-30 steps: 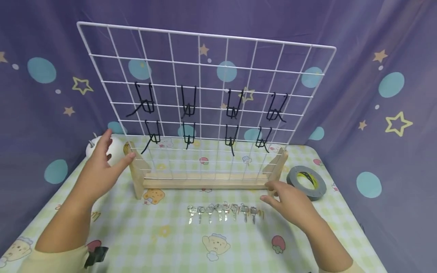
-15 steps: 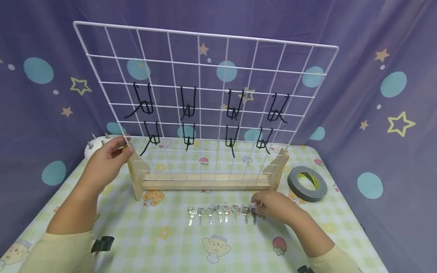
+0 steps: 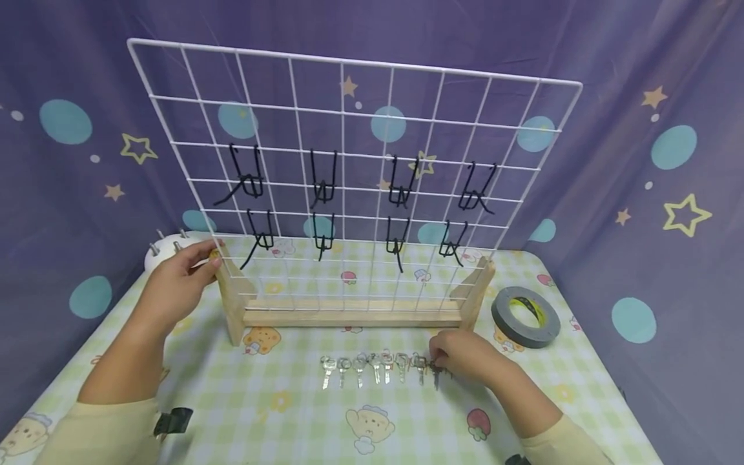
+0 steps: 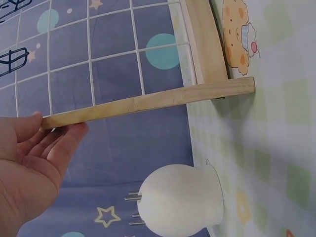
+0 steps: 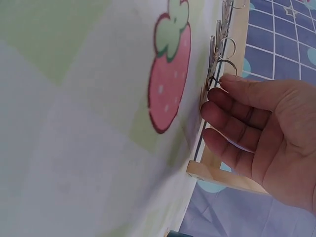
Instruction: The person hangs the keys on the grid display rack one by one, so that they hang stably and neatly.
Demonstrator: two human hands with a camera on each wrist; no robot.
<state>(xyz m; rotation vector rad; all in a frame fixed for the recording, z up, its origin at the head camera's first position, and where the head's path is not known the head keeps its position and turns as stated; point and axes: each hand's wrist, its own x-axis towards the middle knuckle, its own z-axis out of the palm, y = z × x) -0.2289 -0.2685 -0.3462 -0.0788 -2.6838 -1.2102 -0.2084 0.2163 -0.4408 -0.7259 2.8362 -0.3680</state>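
In the head view, the right hand (image 3: 465, 354) is at the end key (image 3: 436, 376), the last of the row, in the lower part of the frame, a little right of the centre. The key lies just below and left of the fingertips. Its long axis goes roughly from top to bottom of the frame: the ring is on the upper side, beside the fingers, and the blade points to the lower edge. The right hand is the nearer one; the left hand is well apart from it, at the left of the frame.

The right thumb and fingers are curled, with the tips close to the ring. In the right wrist view the thumb seems to touch this ring, but I cannot tell whether it is pinched. The left hand (image 3: 180, 281) grips the top of the left post (image 3: 232, 303), the thumb on one side and the fingers on the other.

The other keys (image 3: 360, 373) lie in a row to the left, on a checked cloth (image 3: 302, 420). Above the row is the wooden bar (image 3: 349, 318), and near the right hand, the right post (image 3: 479, 290). The white grid (image 3: 343, 154) bears black hooks (image 3: 323, 190) in two rows. The tape (image 3: 517, 332) lies at the right, and behind hangs a purple curtain (image 3: 604, 129).
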